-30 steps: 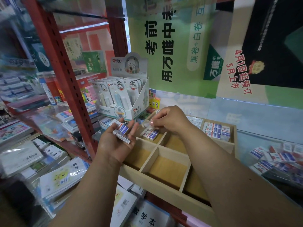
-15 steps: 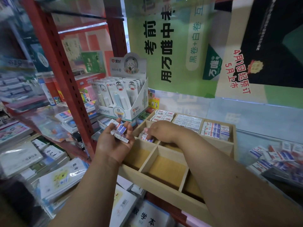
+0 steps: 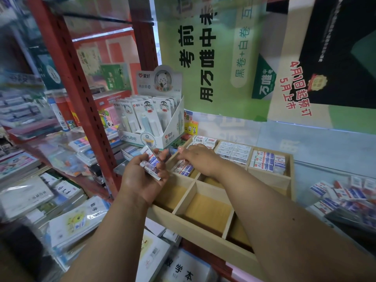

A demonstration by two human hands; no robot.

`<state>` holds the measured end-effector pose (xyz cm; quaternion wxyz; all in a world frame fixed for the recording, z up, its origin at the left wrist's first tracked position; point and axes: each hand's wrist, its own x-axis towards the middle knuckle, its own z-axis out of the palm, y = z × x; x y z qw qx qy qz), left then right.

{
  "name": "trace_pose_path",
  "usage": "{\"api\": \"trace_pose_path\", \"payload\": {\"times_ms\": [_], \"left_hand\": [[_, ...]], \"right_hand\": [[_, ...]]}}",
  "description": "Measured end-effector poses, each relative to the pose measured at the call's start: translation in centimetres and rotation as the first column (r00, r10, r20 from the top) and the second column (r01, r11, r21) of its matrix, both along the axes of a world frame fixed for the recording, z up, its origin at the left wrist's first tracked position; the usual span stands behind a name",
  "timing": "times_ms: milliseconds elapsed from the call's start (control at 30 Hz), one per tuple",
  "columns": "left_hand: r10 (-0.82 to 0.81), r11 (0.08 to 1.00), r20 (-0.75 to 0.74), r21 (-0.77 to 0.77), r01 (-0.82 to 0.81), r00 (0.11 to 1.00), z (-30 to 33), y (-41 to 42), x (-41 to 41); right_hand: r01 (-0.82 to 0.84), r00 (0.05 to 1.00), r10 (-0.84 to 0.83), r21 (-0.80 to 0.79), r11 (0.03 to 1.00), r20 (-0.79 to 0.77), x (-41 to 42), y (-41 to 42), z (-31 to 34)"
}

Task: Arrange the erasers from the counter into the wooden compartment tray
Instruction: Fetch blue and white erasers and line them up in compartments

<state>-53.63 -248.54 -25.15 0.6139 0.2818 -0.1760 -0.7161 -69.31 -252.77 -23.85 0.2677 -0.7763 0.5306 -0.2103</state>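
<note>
The wooden compartment tray [image 3: 184, 202] stands on the shelf in front of me. Its three back compartments hold rows of wrapped white erasers [image 3: 266, 160]. My left hand [image 3: 142, 176] is palm up beside the tray's left edge and holds a few wrapped erasers [image 3: 151, 163]. My right hand [image 3: 200, 159] reaches palm down into the middle-left compartment, its fingers over the erasers lying there [image 3: 184, 169]. Whether its fingers pinch one of them I cannot tell. The front compartments show bare wood.
A loose pile of erasers [image 3: 345, 196] lies on the glass counter at the right. A white display box of correction tape [image 3: 154, 123] stands behind the tray's left corner. A red shelf post [image 3: 87, 110] rises at the left, with books stacked below.
My right hand came down from above the tray into the middle-left compartment and slid left over the erasers there. My left hand stayed put with its erasers.
</note>
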Motion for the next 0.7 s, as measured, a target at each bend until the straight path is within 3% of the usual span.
{"api": "trace_pose_path", "payload": {"times_ms": [67,167,700], "left_hand": [[-0.018,1.000,0.038,-0.025,0.019,0.999,0.1,0.0,0.0],[-0.036,0.998,0.118,-0.039,0.041,0.992,0.1,0.0,-0.1],[-0.019,0.984,0.412,-0.151,0.089,0.911,0.0,0.3,-0.9]], "right_hand": [[-0.065,0.955,0.062,0.000,0.998,0.289,0.0,0.3,0.7],[-0.119,0.878,0.114,-0.018,0.993,0.465,0.1,1.0,1.5],[-0.047,0.780,0.101,-0.103,0.994,0.617,0.6,1.0,1.5]]}}
